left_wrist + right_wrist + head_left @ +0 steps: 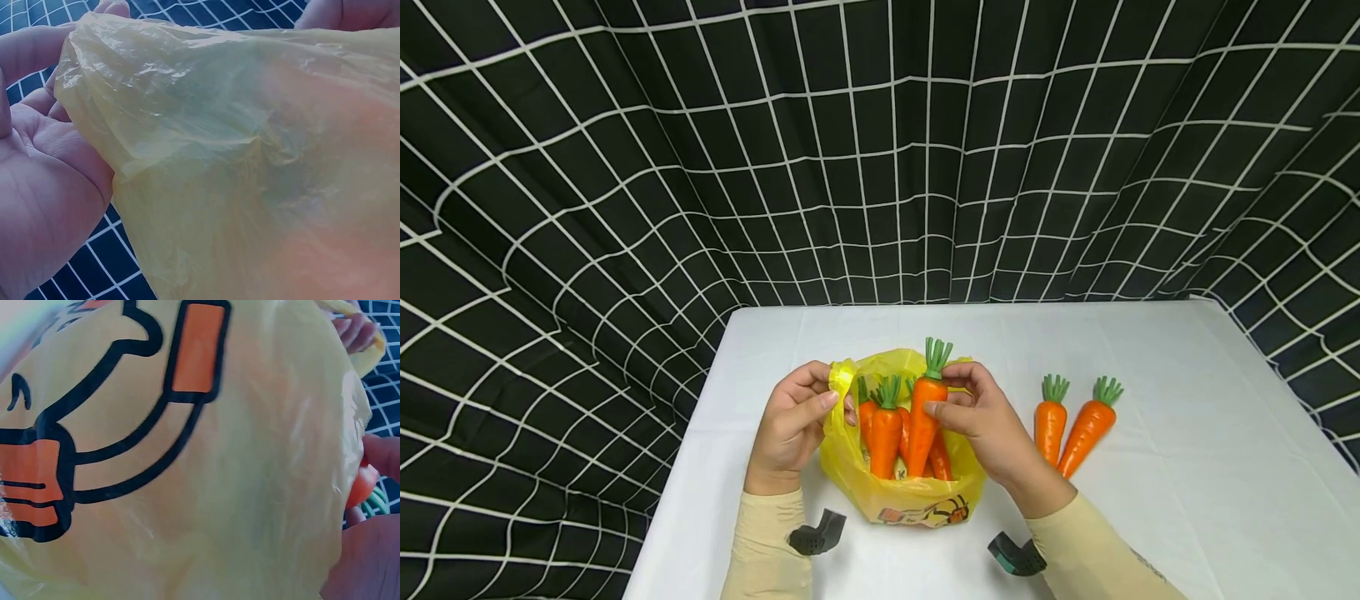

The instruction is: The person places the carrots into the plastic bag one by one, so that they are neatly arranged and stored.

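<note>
A yellow plastic bag (880, 498) with a printed cartoon stands on the white table, its mouth spread wide. Several orange carrots with green stalks are inside, one carrot (886, 437) upright at the front. My left hand (793, 421) pinches the bag's left rim between thumb and fingers. My right hand (981, 417) holds another carrot (924, 425) with its green top up, the thumb across its front and its lower part within the bag's opening. In the left wrist view the thin bag film (206, 137) covers most of the picture; the right wrist view shows the bag's printed side (250, 487).
Two more carrots (1050, 421) (1088, 429) lie on the white table (1210, 467) to the right of my right hand. A black curtain with white grid lines (880, 167) hangs behind and on both sides. Each sleeved wrist carries a small dark camera mount (818, 533).
</note>
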`<state>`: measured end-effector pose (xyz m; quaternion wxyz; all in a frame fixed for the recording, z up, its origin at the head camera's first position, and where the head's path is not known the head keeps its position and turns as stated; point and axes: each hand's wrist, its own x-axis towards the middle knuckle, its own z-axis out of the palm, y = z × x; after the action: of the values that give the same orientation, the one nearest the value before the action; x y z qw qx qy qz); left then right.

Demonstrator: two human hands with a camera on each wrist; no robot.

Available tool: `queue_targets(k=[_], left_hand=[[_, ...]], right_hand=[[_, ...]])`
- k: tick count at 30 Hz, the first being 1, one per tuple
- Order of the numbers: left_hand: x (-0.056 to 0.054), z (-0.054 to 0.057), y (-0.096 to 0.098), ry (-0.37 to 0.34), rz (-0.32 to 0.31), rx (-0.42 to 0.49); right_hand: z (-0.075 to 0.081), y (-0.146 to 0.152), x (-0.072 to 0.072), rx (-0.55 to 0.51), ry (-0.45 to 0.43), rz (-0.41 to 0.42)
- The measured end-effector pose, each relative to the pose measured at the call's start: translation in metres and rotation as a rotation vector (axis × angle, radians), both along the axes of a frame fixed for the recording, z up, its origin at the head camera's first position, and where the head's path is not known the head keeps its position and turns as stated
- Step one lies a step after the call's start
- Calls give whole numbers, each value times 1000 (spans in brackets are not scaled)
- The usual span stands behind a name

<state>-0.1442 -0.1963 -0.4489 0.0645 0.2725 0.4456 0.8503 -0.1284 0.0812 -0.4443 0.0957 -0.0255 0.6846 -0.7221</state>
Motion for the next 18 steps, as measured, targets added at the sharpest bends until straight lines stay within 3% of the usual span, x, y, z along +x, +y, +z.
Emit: queue_targets(k=[8, 18], left_hand=[[0, 0, 0, 6, -6, 9], [-1, 0, -1, 6, -11, 16]], right_hand=[[-6, -6, -2, 53, -55, 8], [-8, -9, -1, 71, -36, 29]])
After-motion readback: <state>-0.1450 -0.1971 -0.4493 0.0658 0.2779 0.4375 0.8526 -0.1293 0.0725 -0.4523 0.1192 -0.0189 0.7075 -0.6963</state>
